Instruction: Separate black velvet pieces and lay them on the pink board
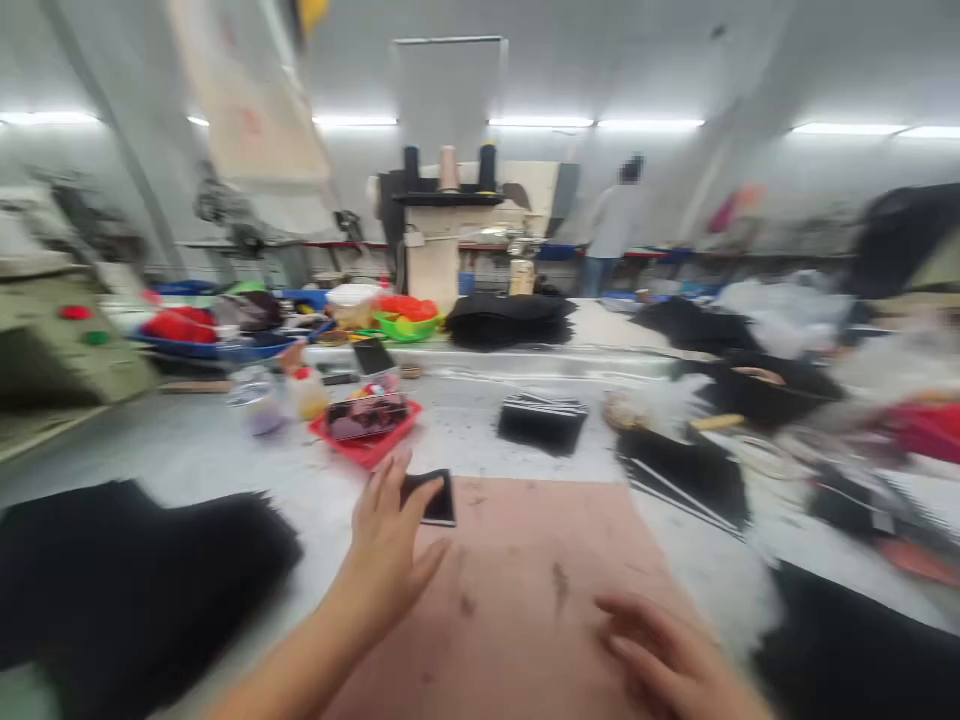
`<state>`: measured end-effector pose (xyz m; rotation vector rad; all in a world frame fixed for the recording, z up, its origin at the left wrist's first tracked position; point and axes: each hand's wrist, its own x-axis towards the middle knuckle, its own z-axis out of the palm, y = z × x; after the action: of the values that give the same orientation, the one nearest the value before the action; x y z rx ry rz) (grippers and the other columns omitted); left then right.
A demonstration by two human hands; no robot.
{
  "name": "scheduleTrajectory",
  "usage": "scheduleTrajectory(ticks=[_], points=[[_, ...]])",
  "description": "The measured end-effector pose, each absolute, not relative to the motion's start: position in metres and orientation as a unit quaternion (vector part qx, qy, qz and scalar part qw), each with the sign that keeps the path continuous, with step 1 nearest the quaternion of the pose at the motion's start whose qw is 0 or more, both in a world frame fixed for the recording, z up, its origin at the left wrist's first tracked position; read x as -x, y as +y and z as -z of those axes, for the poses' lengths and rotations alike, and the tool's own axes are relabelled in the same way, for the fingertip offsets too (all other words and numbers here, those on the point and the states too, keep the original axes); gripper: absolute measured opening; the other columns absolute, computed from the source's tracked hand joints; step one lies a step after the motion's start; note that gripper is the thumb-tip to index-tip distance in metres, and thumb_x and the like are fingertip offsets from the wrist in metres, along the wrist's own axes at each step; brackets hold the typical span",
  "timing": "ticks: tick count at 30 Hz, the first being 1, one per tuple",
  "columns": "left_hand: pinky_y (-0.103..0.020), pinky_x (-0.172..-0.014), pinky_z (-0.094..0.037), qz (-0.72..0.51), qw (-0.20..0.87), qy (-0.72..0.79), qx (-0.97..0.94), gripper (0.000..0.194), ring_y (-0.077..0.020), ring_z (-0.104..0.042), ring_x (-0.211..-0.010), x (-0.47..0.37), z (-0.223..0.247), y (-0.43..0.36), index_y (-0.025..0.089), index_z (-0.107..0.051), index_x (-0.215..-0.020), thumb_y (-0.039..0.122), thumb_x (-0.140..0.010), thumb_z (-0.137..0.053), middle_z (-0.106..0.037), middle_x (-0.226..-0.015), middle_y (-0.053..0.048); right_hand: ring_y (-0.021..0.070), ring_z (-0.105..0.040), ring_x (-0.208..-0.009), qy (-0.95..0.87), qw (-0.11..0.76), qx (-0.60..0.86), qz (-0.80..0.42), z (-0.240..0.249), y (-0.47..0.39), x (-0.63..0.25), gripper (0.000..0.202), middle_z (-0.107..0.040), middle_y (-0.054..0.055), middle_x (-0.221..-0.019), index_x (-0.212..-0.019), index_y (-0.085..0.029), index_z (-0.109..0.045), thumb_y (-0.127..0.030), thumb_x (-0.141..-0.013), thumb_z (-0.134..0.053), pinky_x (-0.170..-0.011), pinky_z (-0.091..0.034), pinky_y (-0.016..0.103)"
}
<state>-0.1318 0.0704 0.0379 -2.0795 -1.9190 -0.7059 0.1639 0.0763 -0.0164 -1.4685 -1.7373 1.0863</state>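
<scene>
Near the far left corner of a pinkish mat (540, 570), my left hand (390, 545) reaches out with its fingers spread. Its fingertips are over a small black rectangular piece with a white edge (441, 500); whether they press on it I cannot tell. Low on the right side of the mat, my right hand (652, 645) is loosely curved, fingers and thumb apart, with nothing visible in it. A stack of similar black pieces with white edges (544, 422) lies beyond the mat, and another black stack (686, 475) is fanned out to its right.
Large black fabric piles lie at left (142, 570) and lower right (855, 640). A red tray (367, 450) with a phone-like object is beyond my left hand. A green machine housing (67, 340) stands at left. Thread cones (448, 168) and a person (616, 220) are farther back.
</scene>
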Motion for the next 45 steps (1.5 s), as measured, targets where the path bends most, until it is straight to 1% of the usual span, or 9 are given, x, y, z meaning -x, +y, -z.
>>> scheduleTrajectory(ticks=[3, 8, 13, 16, 19, 23, 28, 33, 45], points=[[-0.050, -0.094, -0.040, 0.225, 0.097, -0.550, 0.799, 0.048, -0.0329, -0.026, -0.132, 0.084, -0.005, 0.068, 0.027, -0.050, -0.119, 0.018, -0.072, -0.054, -0.031, -0.143, -0.012, 0.0172, -0.065, -0.064, -0.729, 0.224, 0.604, -0.232, -0.001, 0.130, -0.181, 0.030, -0.070, 0.003, -0.075, -0.094, -0.020, -0.066, -0.032, -0.078, -0.044, -0.061, -0.051, 0.026], [-0.049, -0.098, -0.035, 0.237, 0.090, -0.501, 0.827, 0.045, -0.0305, -0.032, -0.129, 0.062, 0.037, 0.064, 0.028, -0.056, -0.106, 0.010, -0.065, -0.053, -0.044, -0.136, -0.009, 0.0217, -0.060, -0.094, -0.707, 0.198, 0.677, -0.054, -0.008, 0.228, -0.216, 0.023, -0.066, 0.009, -0.100, -0.092, -0.017, -0.066, -0.019, -0.078, -0.049, -0.081, -0.044, 0.030], [-0.047, -0.096, -0.040, 0.242, 0.033, -0.531, 0.812, 0.035, -0.0298, -0.031, -0.130, 0.069, 0.035, 0.071, 0.025, -0.057, -0.104, 0.012, -0.072, -0.050, -0.043, -0.137, -0.009, 0.0216, -0.061, -0.083, -0.720, 0.150, 0.678, 0.012, -0.002, 0.263, -0.226, 0.018, -0.068, 0.007, -0.089, -0.084, -0.019, -0.067, -0.012, -0.070, -0.058, -0.067, -0.043, 0.028], [-0.052, -0.101, -0.032, 0.246, -0.119, -0.533, 0.801, 0.035, -0.0318, -0.029, -0.130, 0.067, 0.016, 0.067, 0.024, -0.060, -0.102, 0.011, -0.069, -0.053, -0.043, -0.137, -0.011, 0.0217, -0.062, -0.074, -0.732, 0.150, 0.664, 0.038, -0.010, 0.253, -0.224, 0.022, -0.068, 0.009, -0.081, -0.083, -0.016, -0.067, -0.009, -0.075, -0.048, -0.058, -0.041, 0.028], [-0.051, -0.102, -0.030, 0.284, -0.405, -0.568, 0.658, 0.036, -0.0308, -0.043, -0.120, 0.058, 0.000, 0.060, 0.021, -0.060, -0.101, 0.019, -0.065, -0.061, -0.051, -0.128, -0.013, 0.0239, -0.062, -0.079, -0.756, 0.174, 0.627, 0.064, -0.016, 0.215, -0.207, 0.025, -0.068, 0.011, -0.086, -0.086, -0.016, -0.066, -0.011, -0.079, -0.043, -0.059, -0.041, 0.029], [-0.038, -0.066, -0.051, 0.300, -0.619, -0.579, 0.437, 0.038, -0.0223, -0.062, -0.077, 0.039, -0.004, 0.053, 0.015, -0.056, -0.093, 0.042, -0.067, -0.054, -0.064, -0.092, -0.013, 0.0185, -0.060, -0.071, -0.875, 0.270, 0.383, 0.123, -0.006, 0.130, -0.163, 0.025, -0.067, 0.008, -0.079, -0.082, -0.017, -0.065, -0.014, -0.085, -0.040, -0.061, -0.044, 0.027], [-0.021, -0.049, -0.042, 0.335, -0.657, -0.574, 0.356, 0.039, -0.0111, -0.057, -0.055, 0.028, 0.001, 0.048, 0.016, -0.047, -0.070, 0.052, -0.059, -0.057, -0.059, -0.066, -0.002, 0.0165, -0.053, -0.057, -0.882, 0.373, 0.261, 0.119, 0.015, 0.058, -0.124, 0.022, -0.062, 0.006, -0.067, -0.084, -0.013, -0.063, -0.010, -0.088, -0.041, -0.052, -0.041, 0.028], [-0.021, -0.042, -0.036, 0.342, -0.666, -0.567, 0.343, 0.040, -0.0098, -0.053, -0.046, 0.031, -0.003, 0.040, 0.017, -0.045, -0.061, 0.049, -0.050, -0.066, -0.056, -0.053, 0.002, 0.0180, -0.056, -0.059, -0.871, 0.389, 0.278, 0.112, 0.006, 0.049, -0.124, 0.019, -0.064, 0.008, -0.069, -0.085, -0.013, -0.062, -0.010, -0.087, -0.044, -0.052, -0.043, 0.030], [-0.019, -0.042, -0.034, 0.334, -0.648, -0.588, 0.351, 0.016, -0.0067, -0.046, -0.038, 0.033, -0.004, 0.032, 0.016, -0.050, -0.054, 0.025, -0.060, -0.062, -0.051, -0.042, 0.005, 0.0141, -0.060, -0.060, -0.877, 0.379, 0.282, -0.089, -0.014, 0.043, -0.121, 0.023, -0.063, 0.002, -0.069, -0.076, -0.022, -0.058, -0.012, -0.085, -0.039, -0.051, -0.049, 0.023]])
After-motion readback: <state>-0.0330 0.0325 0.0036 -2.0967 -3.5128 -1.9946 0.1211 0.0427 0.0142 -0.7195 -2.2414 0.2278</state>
